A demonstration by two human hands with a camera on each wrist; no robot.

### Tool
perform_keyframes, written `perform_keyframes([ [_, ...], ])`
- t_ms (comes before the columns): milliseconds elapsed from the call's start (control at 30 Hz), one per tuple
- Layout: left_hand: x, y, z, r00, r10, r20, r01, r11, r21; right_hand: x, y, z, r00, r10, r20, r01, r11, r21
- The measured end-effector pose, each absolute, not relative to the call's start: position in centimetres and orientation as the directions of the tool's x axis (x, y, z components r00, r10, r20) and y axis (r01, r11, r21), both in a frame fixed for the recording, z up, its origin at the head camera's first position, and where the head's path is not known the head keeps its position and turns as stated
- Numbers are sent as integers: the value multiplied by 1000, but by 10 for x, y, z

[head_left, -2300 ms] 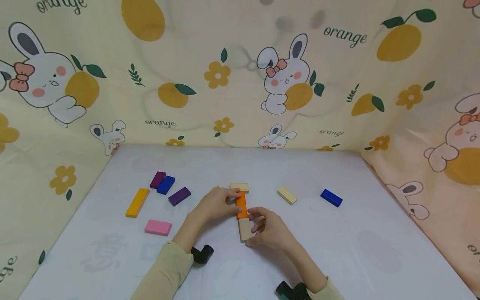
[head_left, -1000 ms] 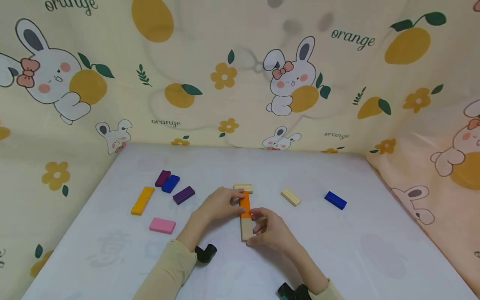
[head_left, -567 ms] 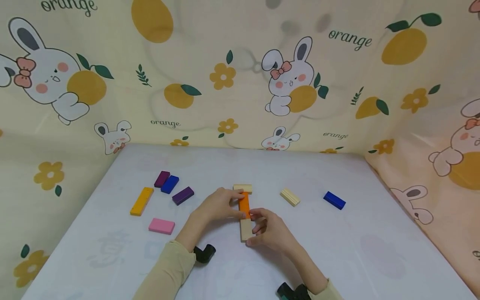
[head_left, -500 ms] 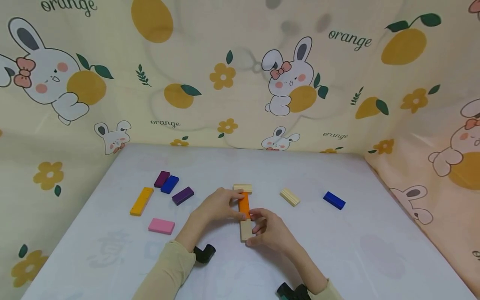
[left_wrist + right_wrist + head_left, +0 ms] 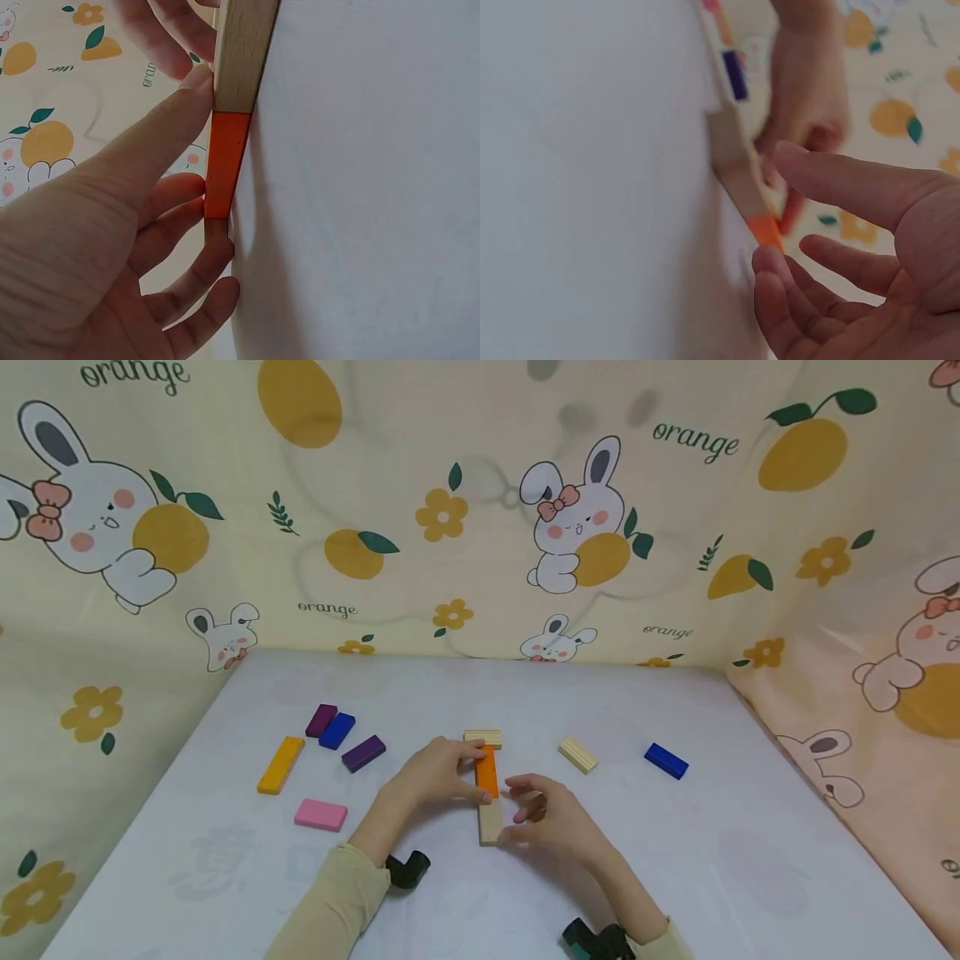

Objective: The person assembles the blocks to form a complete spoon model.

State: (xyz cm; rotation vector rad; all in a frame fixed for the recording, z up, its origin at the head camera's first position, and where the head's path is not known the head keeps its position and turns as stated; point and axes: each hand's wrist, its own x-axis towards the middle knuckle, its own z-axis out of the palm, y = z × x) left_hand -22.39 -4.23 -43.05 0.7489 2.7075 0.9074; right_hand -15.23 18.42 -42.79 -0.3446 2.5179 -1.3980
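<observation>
Your left hand (image 5: 433, 773) pinches the orange rectangular wooden block (image 5: 487, 775); by its near end, your right hand (image 5: 557, 818), fingers parted, flanks a pale wooden oblong (image 5: 490, 827): nudge gently.

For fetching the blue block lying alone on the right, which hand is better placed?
Probably the right hand: it appears to hold nothing and is nearer that blue block. The left hand is farther away and occupied with the orange block.
</observation>
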Motion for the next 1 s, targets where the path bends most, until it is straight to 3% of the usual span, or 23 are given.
perform_keyframes([
  [167,-222,-42,-431,-861,508,-34,390,702,596,-162,214,-418,-971,-227,-80,-53,524,-850],
  [500,-221,-40,-432,-857,516,-21,408,701,585,-214,298,-404,-968,-250,-6,-142,570,-809],
  [1000,-221,-40,-433,-859,511,-14,405,697,592,-267,324,-425,-873,-458,-166,-124,539,-833],
])
